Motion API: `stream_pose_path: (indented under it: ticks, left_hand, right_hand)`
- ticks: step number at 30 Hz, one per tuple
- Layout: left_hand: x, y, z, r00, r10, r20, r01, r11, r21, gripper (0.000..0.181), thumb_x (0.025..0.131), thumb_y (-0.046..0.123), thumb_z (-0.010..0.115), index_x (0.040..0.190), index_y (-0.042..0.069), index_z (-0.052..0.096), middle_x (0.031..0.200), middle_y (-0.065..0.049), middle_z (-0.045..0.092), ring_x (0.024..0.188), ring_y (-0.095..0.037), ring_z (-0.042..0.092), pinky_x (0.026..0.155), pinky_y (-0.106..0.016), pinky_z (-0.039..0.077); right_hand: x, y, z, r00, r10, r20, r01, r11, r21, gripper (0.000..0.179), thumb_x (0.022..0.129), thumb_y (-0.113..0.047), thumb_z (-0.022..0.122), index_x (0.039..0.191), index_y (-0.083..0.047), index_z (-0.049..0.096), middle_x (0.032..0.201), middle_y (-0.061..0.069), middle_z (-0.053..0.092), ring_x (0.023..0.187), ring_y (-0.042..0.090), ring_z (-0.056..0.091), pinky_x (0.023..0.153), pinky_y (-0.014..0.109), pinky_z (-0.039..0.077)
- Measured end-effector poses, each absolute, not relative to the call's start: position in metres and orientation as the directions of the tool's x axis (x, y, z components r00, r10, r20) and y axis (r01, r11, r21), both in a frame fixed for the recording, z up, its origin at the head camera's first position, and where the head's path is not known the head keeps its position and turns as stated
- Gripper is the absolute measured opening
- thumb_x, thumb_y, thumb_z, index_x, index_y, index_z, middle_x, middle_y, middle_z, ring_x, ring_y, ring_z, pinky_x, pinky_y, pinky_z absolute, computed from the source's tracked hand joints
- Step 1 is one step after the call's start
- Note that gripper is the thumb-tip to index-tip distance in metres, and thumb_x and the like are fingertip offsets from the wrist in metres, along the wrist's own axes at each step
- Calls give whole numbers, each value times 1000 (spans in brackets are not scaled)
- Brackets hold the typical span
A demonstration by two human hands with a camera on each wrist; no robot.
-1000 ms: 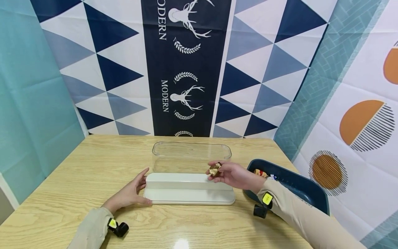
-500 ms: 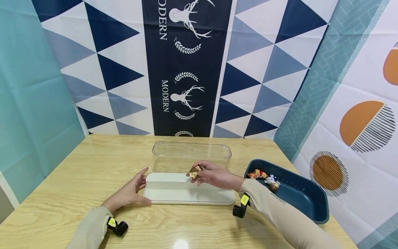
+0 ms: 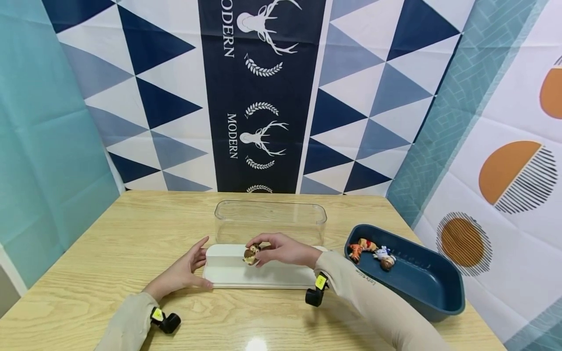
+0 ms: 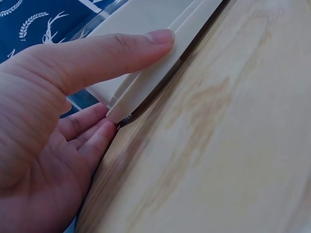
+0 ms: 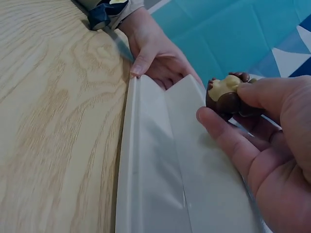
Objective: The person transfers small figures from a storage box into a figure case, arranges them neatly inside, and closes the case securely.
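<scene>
In the head view, my right hand pinches a small brown-and-cream toy figurine over the left half of a white stepped display base. In the right wrist view the figurine sits between thumb and fingertips, above the raised step. My left hand grips the left end of the base. Seen from the left wrist, that thumb lies along the front rim while the other fingertips touch the corner. The base rests flat on the wooden table.
Behind the base stands a clear plastic cover. A dark blue bin on the right holds several small figurines, among them an orange one and a white-and-blue one. Patterned cloth hangs behind the table.
My right hand has moved left with the figurine, from the right part of the base to its left half, uncovering the figurines in the bin. My left hand has stayed put.
</scene>
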State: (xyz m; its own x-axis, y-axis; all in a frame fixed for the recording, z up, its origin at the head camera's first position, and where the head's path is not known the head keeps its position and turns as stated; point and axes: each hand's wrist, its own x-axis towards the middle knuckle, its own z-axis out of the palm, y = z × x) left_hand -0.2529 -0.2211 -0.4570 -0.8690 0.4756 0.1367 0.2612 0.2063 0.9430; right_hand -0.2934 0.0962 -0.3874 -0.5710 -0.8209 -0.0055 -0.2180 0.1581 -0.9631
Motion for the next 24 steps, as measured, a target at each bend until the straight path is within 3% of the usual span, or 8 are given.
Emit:
stream_pose_path:
  ticks: [6, 12, 15, 19, 24]
  left_hand:
    - [-252, -220, -457, -873, 470, 129, 258, 221, 941, 125, 71, 2, 89, 156, -7, -3, 144, -37, 35, 133, -51, 38, 113, -44, 37]
    - [-252, -220, -458, -877, 464, 126, 254, 225, 941, 125, 72, 2, 89, 156, -6, -3, 144, -37, 35, 133, -51, 38, 112, -42, 38]
    - [-253, -221, -459, -878, 463, 124, 251, 224, 942, 126, 72, 4, 89, 156, -6, -3, 144, -37, 35, 133, -50, 38, 112, -35, 40]
    - [-252, -221, -460, -878, 463, 118, 247, 229, 942, 126, 72, 7, 90, 155, -7, -4, 144, -36, 35, 133, -48, 38, 108, -21, 41]
    - [-255, -222, -461, -872, 470, 139, 268, 219, 938, 127, 71, 7, 90, 156, -6, -3, 143, -36, 36, 133, -51, 37, 110, -24, 41]
  right_hand:
    - [-290, 76, -386, -548, -836, 9, -270, 167, -948, 35, 100, 4, 54, 135, 9, 52, 119, 19, 63, 93, 25, 71, 84, 41, 61]
    - [-282, 59, -385, -531, -847, 22, -410, 235, -882, 32, 97, 5, 58, 129, 7, 57, 117, 17, 64, 90, 18, 71, 77, 34, 62]
    - [-280, 53, -385, -515, -854, 68, -595, 300, -746, 28, 95, 3, 64, 124, 3, 63, 115, 13, 66, 90, 11, 68, 78, 23, 59]
    - [-275, 45, -384, -436, -890, 133, -836, 346, -427, 25, 93, -1, 69, 117, -3, 68, 111, 8, 69, 93, 7, 64, 81, 12, 51]
    - [-269, 37, -382, -381, -911, 156, -916, 349, -196, 18, 92, 1, 68, 109, -5, 70, 102, 5, 70, 94, 9, 64, 83, 13, 50]
